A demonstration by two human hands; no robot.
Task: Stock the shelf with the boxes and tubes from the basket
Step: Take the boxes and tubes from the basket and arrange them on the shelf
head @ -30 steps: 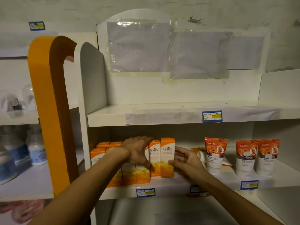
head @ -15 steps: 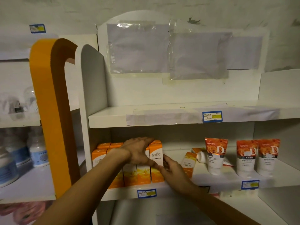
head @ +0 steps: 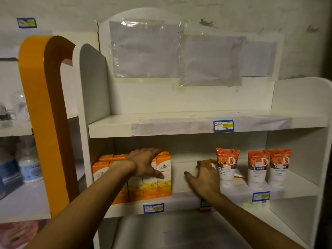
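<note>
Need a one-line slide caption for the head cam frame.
Left hand steadies orange boxes on shelf; right hand reaches beside tubes.

Dim, warm indoor light — soft focus, wide-angle bowing at edges

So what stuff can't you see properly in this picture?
- Head view: the orange box under the right hand is mostly covered and blurred.
- The basket is out of frame.
- The price tags have print too small to read.
- The left hand hides some box tops in the orange box row.
- Bottles far left are blurry.
</note>
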